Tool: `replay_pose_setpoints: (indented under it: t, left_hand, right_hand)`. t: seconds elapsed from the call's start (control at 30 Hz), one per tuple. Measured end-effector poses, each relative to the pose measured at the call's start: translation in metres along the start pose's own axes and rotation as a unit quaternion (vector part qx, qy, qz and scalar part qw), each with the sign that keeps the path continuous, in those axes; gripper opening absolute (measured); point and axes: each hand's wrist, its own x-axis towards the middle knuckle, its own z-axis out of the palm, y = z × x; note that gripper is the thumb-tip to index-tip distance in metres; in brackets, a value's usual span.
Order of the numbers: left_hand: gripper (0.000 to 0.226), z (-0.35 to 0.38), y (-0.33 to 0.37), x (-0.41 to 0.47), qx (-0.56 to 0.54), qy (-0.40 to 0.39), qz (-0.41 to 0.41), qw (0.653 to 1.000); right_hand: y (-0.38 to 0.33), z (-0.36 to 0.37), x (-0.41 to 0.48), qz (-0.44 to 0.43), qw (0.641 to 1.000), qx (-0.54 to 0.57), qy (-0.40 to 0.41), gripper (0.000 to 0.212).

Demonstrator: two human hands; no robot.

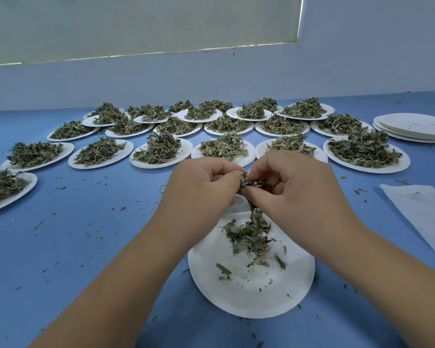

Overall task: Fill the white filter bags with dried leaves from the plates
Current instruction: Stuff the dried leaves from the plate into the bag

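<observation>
crumbs (38, 224) littered the blue tabletop (86, 234) under a pale wall (211, 76). left hand (201, 187) pinched a bag (237, 206) over the near plate (251, 292); right hand (294, 187) pinched leaves (251, 183) against it. heaped plates (186, 149) lay beyond.

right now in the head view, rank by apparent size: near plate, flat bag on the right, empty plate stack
1. near plate, though closest to the camera
2. flat bag, cut off by the frame edge
3. plate stack, farther away and also cut off, so 2 versus 3 is unsure
</observation>
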Motion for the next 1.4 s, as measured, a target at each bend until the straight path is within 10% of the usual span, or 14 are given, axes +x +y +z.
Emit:
replay_pose_setpoints:
  t: [1.4]
  left_hand:
    - [0.021,-0.0044,-0.0012,0.0031,-0.049,-0.017,-0.022,0.998]
  right_hand:
    - [-0.0011,-0.0054,-0.0009,-0.028,0.996,0.082,-0.023,0.033]
